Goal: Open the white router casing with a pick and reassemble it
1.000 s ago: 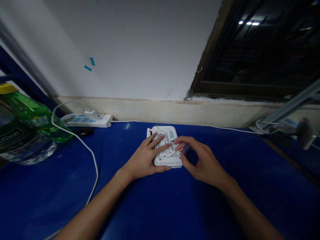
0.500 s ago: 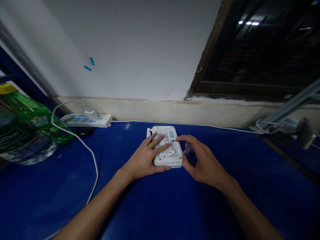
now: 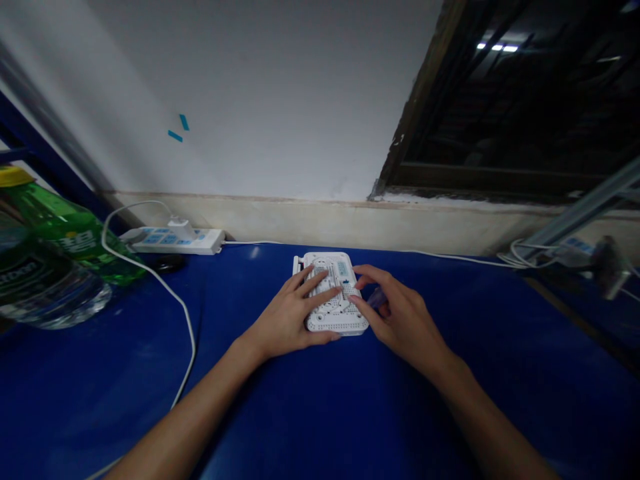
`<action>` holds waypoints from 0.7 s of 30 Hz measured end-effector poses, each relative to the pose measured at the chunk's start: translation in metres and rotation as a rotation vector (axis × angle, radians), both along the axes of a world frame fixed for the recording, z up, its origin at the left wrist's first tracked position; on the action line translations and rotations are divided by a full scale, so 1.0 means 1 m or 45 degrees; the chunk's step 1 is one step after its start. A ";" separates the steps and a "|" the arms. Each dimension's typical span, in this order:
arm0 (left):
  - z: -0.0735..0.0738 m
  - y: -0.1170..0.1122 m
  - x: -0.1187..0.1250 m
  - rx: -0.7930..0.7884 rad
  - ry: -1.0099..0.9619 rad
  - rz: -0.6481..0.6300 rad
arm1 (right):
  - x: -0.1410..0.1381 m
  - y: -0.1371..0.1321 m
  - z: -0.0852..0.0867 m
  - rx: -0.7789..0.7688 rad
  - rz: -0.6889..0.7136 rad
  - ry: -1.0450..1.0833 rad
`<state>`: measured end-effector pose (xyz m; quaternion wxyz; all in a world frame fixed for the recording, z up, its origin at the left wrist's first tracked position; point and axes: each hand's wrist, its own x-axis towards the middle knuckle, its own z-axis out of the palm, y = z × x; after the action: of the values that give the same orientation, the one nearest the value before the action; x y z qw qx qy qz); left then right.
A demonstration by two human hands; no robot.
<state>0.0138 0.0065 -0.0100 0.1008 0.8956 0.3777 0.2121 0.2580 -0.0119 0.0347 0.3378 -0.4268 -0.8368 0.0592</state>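
A white router (image 3: 353,321) lies on the blue tabletop, its vented, perforated face and a pale label turned up. A small dark blue mark shows near its middle. My left hand (image 3: 290,310) lies flat across the router's left half with fingers spread, its thumb along the near edge. Over the right edge, my right hand (image 3: 400,313) has its thumb and index finger at the surface, slightly apart. A translucent purplish handle (image 3: 376,298), perhaps a screwdriver's, is tucked within the curled fingers of that hand; its tip is hidden.
Large bottles, one green (image 3: 65,227) and one clear (image 3: 45,287), stand at left. A white power strip (image 3: 205,241) with a plugged-in adapter lies by the wall, and its white cable (image 3: 185,307) runs down the table. At right are a metal bar (image 3: 575,210) and coiled cable.
My right thumb has moved from beside the router's right edge up onto its surface, closer to the index finger. The left hand and the router have stayed put.
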 end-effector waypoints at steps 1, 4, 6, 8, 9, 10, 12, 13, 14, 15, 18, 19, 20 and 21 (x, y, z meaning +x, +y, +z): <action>0.000 0.000 0.000 0.001 -0.001 0.001 | 0.000 0.000 0.000 0.005 0.005 0.012; -0.001 0.001 -0.001 0.017 0.000 0.001 | -0.002 0.000 0.002 0.053 0.014 -0.001; -0.002 0.001 -0.001 0.027 0.006 0.004 | -0.003 -0.001 0.004 0.066 0.011 -0.038; -0.003 0.001 -0.002 0.030 0.016 0.004 | -0.004 -0.001 0.004 0.039 0.009 -0.064; -0.003 0.001 -0.001 0.029 0.020 0.004 | -0.004 -0.001 0.005 0.021 0.012 -0.063; -0.003 0.001 -0.001 0.028 0.021 0.004 | -0.004 -0.001 0.005 0.006 0.018 -0.055; -0.003 0.000 -0.001 0.031 0.016 0.002 | -0.005 -0.002 0.005 0.003 0.039 -0.032; -0.004 0.000 -0.001 0.034 0.013 0.003 | -0.005 -0.002 0.006 0.012 0.049 -0.027; -0.004 0.000 -0.001 0.038 0.012 0.004 | -0.005 -0.003 0.006 0.024 0.054 -0.032; -0.004 0.000 -0.001 0.039 0.014 0.005 | -0.006 -0.003 0.007 0.032 0.051 -0.045; -0.003 0.000 -0.001 0.034 0.033 0.002 | -0.006 -0.002 0.006 0.027 0.019 -0.082; -0.003 0.001 -0.001 0.033 0.038 0.000 | -0.006 -0.002 0.006 0.017 0.012 -0.075; -0.003 0.001 -0.001 0.032 0.040 0.000 | -0.006 -0.002 0.006 0.009 0.009 -0.056; -0.003 0.001 -0.001 0.030 0.039 0.001 | -0.006 -0.003 0.006 0.009 0.016 -0.030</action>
<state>0.0123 0.0072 -0.0134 0.0842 0.8998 0.3770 0.2029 0.2516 -0.0148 0.0405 0.3289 -0.4211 -0.8436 0.0535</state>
